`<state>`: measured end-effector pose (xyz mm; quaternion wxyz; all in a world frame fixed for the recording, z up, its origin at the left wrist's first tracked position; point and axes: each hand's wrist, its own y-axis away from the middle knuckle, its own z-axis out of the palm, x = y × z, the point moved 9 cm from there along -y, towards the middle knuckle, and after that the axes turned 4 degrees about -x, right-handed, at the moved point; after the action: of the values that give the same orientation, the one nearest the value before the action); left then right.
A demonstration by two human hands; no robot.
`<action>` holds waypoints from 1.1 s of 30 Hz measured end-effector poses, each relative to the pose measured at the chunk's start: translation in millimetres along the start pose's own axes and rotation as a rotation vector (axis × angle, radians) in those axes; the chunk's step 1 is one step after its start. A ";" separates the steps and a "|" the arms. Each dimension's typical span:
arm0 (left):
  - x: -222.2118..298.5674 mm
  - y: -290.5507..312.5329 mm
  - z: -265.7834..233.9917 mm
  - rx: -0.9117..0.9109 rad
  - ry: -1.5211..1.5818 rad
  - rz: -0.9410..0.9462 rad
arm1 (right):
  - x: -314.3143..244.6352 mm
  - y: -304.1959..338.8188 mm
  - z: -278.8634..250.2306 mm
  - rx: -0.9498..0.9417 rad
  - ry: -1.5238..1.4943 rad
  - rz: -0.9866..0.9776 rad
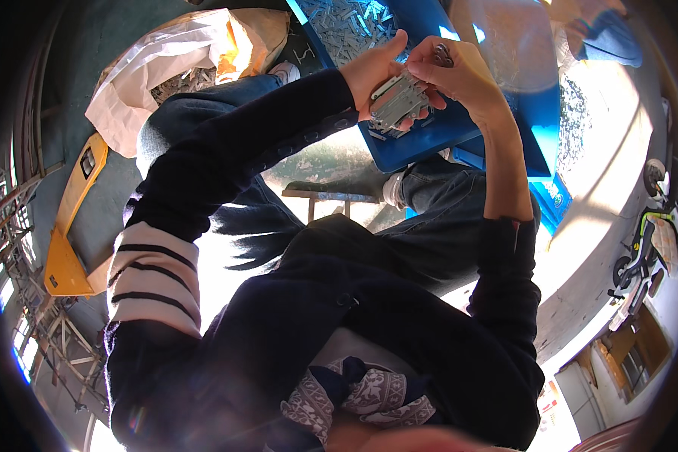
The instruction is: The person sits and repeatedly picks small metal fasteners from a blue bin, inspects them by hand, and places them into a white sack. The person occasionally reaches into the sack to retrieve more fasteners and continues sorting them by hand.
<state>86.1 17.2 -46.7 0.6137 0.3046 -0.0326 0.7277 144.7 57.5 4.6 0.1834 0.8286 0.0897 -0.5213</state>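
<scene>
In my left hand [363, 81] lies a bundle of thin grey metal strips [399, 107], held side by side above the blue bin; fingertips show past the bundle's far side and the thumb points up. My right hand [463, 75] is closed, thumb and fingers pinched together at the upper end of the bundle. What the pinch holds is hidden. A small dark shiny piece [443, 54] shows at its curled fingers; I cannot tell what it is. Many small grey metal pieces [346, 32] fill the far part of the blue bin [414, 156].
A large pale paper sack [132, 83] with metal pieces inside stands at the left. Beside it is a yellow metal frame [71, 218]. A low stool [331, 194] is between my legs. A scooter [644, 248] stands far right. Another person's blue sleeve [610, 41] shows at top right.
</scene>
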 end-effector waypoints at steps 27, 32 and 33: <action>10.3 -4.0 -13.0 0.039 0.056 0.161 | 34.6 -5.1 -12.3 0.128 -1.434 -0.095; 27.6 0.7 -18.9 0.032 0.249 0.312 | 29.7 0.1 -6.9 0.078 -1.312 -0.013; 32.7 2.4 -18.8 0.023 0.251 0.355 | 29.1 2.2 -5.9 0.095 -1.252 0.005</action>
<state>74.4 53.1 -45.4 0.4716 0.2080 -0.0009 0.8569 163.1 56.5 -18.7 0.1653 0.3736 -0.0602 -0.9108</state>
